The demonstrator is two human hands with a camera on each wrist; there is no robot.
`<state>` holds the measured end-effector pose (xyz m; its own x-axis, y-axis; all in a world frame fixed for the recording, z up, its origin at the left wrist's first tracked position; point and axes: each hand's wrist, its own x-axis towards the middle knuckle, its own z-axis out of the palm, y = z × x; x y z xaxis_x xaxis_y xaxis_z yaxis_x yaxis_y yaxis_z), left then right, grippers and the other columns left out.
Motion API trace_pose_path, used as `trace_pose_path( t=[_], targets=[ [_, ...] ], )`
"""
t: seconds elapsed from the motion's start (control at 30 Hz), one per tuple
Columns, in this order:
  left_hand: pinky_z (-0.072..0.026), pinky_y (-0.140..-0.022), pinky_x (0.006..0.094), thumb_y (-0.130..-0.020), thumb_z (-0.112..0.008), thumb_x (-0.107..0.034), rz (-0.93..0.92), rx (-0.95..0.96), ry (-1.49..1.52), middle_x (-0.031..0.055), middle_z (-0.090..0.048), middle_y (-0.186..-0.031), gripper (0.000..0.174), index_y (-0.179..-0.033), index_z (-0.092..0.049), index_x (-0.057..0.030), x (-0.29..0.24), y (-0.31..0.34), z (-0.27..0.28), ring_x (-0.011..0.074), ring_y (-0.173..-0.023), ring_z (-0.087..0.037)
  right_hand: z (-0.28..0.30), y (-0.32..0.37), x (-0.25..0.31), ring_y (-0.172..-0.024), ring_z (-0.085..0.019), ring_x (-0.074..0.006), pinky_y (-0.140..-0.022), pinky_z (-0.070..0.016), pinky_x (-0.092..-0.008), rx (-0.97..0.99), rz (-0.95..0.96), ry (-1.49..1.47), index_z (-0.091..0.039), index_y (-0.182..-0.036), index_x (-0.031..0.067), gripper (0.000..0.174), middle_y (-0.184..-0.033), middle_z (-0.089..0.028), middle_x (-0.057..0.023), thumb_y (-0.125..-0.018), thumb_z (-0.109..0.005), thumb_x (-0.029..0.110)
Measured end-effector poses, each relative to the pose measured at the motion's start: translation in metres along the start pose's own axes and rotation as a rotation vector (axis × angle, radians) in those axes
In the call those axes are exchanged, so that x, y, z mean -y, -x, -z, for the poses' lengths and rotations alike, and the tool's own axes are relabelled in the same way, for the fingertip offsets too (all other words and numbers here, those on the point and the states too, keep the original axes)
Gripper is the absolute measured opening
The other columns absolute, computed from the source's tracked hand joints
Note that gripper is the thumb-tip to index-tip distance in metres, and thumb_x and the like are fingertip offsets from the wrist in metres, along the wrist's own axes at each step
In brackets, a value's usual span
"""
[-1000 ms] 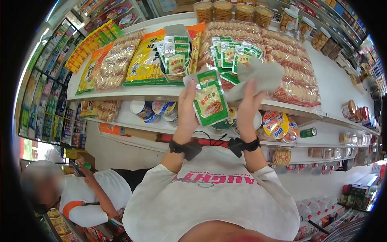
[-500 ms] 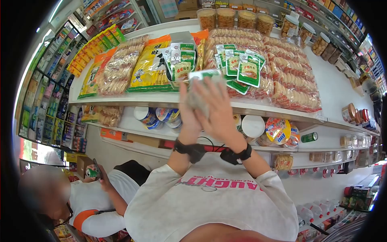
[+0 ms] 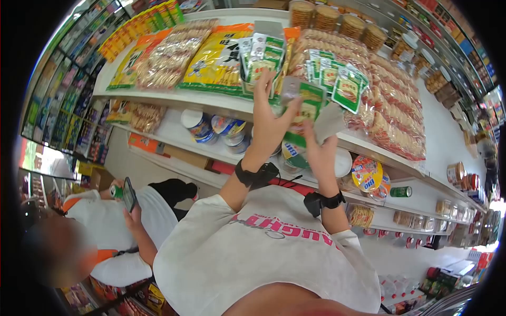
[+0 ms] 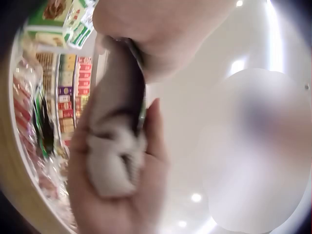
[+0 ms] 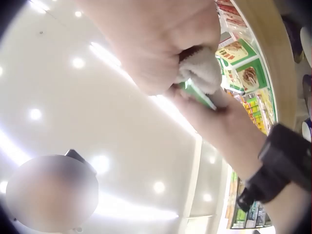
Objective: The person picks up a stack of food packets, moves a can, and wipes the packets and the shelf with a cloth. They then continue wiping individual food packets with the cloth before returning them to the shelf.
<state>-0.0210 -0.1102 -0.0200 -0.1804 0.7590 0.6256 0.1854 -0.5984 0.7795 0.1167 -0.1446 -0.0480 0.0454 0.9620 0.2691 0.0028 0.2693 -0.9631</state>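
Observation:
A green food packet [image 3: 307, 100] with a silvery top stands between the two hands, blurred in the head view. My left hand [image 3: 270, 121] pinches its left edge with the thumb across the front; the index finger stretches up over the display box. In the left wrist view the packet's silvery back [image 4: 119, 80] runs from the left fingers down to the other palm. My right hand [image 3: 322, 158] grips a pale grey cloth [image 3: 329, 124] against the packet's lower right part. The fingers curl round this cloth [image 5: 201, 70] in the right wrist view.
An open display box [image 3: 269, 27] with similar packets stands behind the left hand. More green packets [image 3: 348, 92] lie on bagged crackers [image 3: 398, 110] to the right. Yellow snack bags [image 3: 213, 66] lie left. Cup noodles [image 3: 367, 171] sit below the shelf edge. Another person [image 3: 126, 226] stands left, holding a phone.
The hands were closed together over the packet and cloth half a second ago; now they are apart, and the packet's front shows between them. The head view has tilted.

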Motion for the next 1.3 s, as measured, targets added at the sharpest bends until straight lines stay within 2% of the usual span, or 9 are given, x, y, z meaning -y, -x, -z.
trace_pose_path(
  t=[0.13, 0.23, 0.33, 0.6, 0.63, 0.77, 0.97, 1.17, 1.3],
  targets=[
    [-0.0306, -0.116, 0.0367, -0.098, -0.063, -0.02, 0.135, 0.18, 0.198, 0.012, -0.042, -0.152, 0.066, -0.152, -0.032, 0.0009, -0.01, 0.016, 0.0, 0.0238, -0.14, -0.041, -0.002, -0.007, 0.012, -0.11, -0.065, -0.022, -0.094, -0.0493, -0.0343, -0.019, 0.025, 0.105, -0.062, -0.124, -0.0049, 0.032, -0.122, -0.067, -0.0164, -0.095, -0.061, 0.008],
    [-0.0343, -0.114, 0.0355, -0.104, -0.047, -0.048, 0.474, 0.051, 0.59, 0.0136, -0.046, -0.147, 0.068, -0.152, -0.033, -0.0017, 0.001, 0.041, -0.002, 0.0252, -0.137, -0.045, -0.035, 0.012, 0.008, -0.143, -0.038, -0.033, -0.115, -0.0292, -0.0403, 0.189, 0.326, 0.033, -0.047, -0.142, -0.0037, 0.055, -0.154, -0.039, -0.0225, -0.089, -0.058, 0.005],
    [-0.0339, -0.115, 0.0348, -0.105, -0.039, -0.053, 0.688, 0.105, 1.187, 0.0114, -0.046, -0.147, 0.068, -0.152, -0.033, -0.0045, 0.002, 0.028, 0.029, 0.0216, -0.136, -0.045, -0.037, 0.005, 0.026, -0.15, -0.025, -0.037, -0.12, -0.0208, -0.0457, 0.313, 0.514, 0.332, -0.038, -0.149, -0.0024, 0.065, -0.16, -0.028, -0.0225, -0.088, -0.058, 0.008],
    [-0.0435, -0.105, 0.0365, -0.108, -0.044, -0.034, 0.748, 0.111, 1.048, 0.0072, -0.052, -0.142, 0.049, -0.148, -0.041, -0.0057, -0.017, 0.04, 0.015, 0.0193, -0.128, -0.053, -0.041, -0.038, 0.018, -0.149, -0.018, -0.0458, -0.121, -0.0187, -0.051, -0.023, 0.506, 0.493, -0.034, -0.149, -0.006, 0.061, -0.159, -0.027, -0.0263, -0.098, -0.056, 0.017],
    [-0.0453, -0.102, 0.0347, -0.107, -0.048, -0.031, 0.723, 0.088, 0.986, 0.0071, -0.055, -0.138, 0.046, -0.144, -0.044, -0.0046, -0.016, 0.041, 0.018, 0.018, -0.123, -0.056, -0.043, -0.038, 0.014, -0.14, -0.04, -0.0391, -0.114, -0.033, -0.0455, -0.123, 0.484, 0.453, -0.039, -0.146, -0.0061, 0.054, -0.148, -0.043, -0.0274, -0.1, -0.056, 0.019],
    [-0.05, -0.089, 0.0279, -0.104, -0.056, -0.023, 0.512, -0.012, 0.563, 0.0069, -0.065, -0.119, 0.034, -0.129, -0.056, 0.0003, -0.014, 0.034, 0.034, 0.0118, -0.104, -0.062, -0.046, -0.015, 0.016, -0.098, -0.06, -0.0119, -0.085, -0.0487, -0.0288, 0.044, -0.037, -0.039, -0.056, -0.128, -0.0049, 0.039, -0.109, -0.068, -0.0095, -0.1, -0.062, 0.021],
    [-0.0489, -0.086, 0.0247, -0.104, -0.058, -0.024, 0.507, -0.107, 0.495, 0.0053, -0.067, -0.11, 0.031, -0.121, -0.061, 0.0022, -0.005, 0.023, 0.059, 0.0083, -0.098, -0.061, -0.056, 0.006, 0.018, -0.091, -0.059, -0.0072, -0.078, -0.0483, -0.0248, 0.151, -0.091, -0.138, -0.06, -0.123, -0.0039, 0.033, -0.103, -0.068, -0.0051, -0.096, -0.067, 0.015],
    [-0.0509, -0.085, 0.027, -0.102, -0.057, -0.013, 0.425, -0.092, 0.288, 0.0072, -0.064, -0.118, 0.034, -0.132, -0.054, 0.0011, -0.007, 0.022, 0.058, 0.011, -0.104, -0.061, -0.049, 0.006, 0.016, -0.092, -0.064, -0.0117, -0.081, -0.0497, -0.0261, 0.136, -0.037, -0.054, -0.06, -0.126, -0.0033, 0.036, -0.104, -0.07, -0.0076, -0.093, -0.068, 0.008],
    [-0.05, -0.088, 0.027, -0.104, -0.054, -0.015, 0.188, -0.118, 0.289, 0.0103, -0.058, -0.131, 0.04, -0.14, -0.048, 0.0013, -0.012, 0.022, 0.036, 0.0154, -0.115, -0.057, -0.024, 0.0, 0.023, -0.116, -0.061, -0.0324, -0.099, -0.0473, -0.0365, 0.035, 0.267, 0.302, -0.055, -0.132, -0.0036, 0.049, -0.128, -0.062, -0.0204, -0.085, -0.067, 0.001]
  ],
)
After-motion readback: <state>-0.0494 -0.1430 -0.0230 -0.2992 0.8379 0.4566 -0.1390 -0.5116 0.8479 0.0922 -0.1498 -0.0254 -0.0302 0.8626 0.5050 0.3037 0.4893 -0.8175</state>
